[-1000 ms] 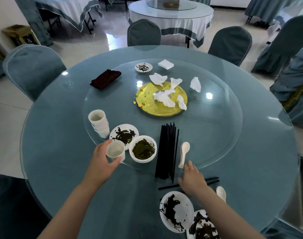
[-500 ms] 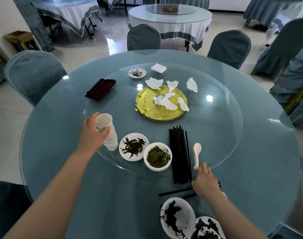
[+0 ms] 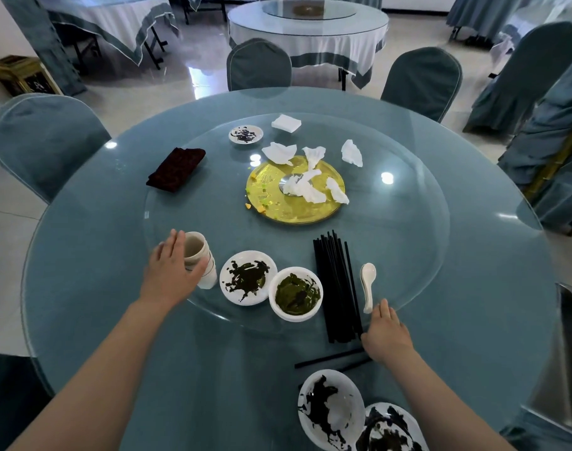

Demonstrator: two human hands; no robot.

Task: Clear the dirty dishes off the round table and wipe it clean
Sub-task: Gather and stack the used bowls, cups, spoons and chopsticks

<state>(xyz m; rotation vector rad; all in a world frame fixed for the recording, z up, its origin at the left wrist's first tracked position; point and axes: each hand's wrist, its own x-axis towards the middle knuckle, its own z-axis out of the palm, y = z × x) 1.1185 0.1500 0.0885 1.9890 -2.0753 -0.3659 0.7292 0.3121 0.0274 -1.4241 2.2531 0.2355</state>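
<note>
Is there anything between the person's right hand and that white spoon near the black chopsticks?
Nothing visible stands in the way. The right hand lies flat on the table, its fingertips right at the handle end of the white spoon. The bundle of black chopsticks lies beside the spoon, toward the left hand's side, not across the path.

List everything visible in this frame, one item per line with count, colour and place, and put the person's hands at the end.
round table: one, blue-grey, glass-topped, centre
glass turntable: one, clear, on the table
cup stack: one, white, turntable's near left edge
dirty plate: one, white, dark smears, right of the cups
bowl: one, white, green residue, beside that plate
chopsticks: one black bundle on the turntable; a loose pair nearer
spoon: one, white, right of the bundle
gold platter: one, turntable centre
crumpled tissues: several, white, on and around the platter
small saucer: one, white, far side
dark cloth: one, far left
smeared dishes: two, white, near edge
chairs: several, blue-grey covers
left hand: on the cup stack
right hand: by the bundle's near end
</note>
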